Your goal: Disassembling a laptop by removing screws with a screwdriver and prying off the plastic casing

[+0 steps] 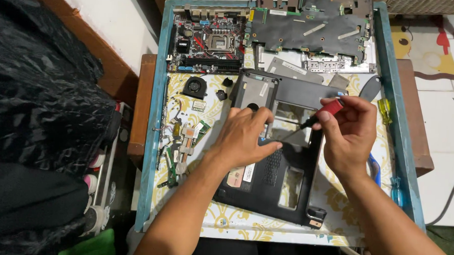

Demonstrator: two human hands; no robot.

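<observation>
A black laptop bottom case [281, 181] lies upside down on the patterned tabletop [223, 219]. My left hand [244, 136] rests flat on the case near its middle, pressing it down. My right hand [346, 132] grips a screwdriver with a red and black handle [325, 110]; its shaft points down-left into an opening in the case, beside my left fingers. The tip is hard to make out.
A desktop motherboard [210, 42] and a laptop board [313, 26] lie at the far end. A small fan [194, 86], a heatsink and loose parts [183, 141] sit at left. More screwdrivers [386, 110] lie at right. The blue table rim [398, 125] borders both sides.
</observation>
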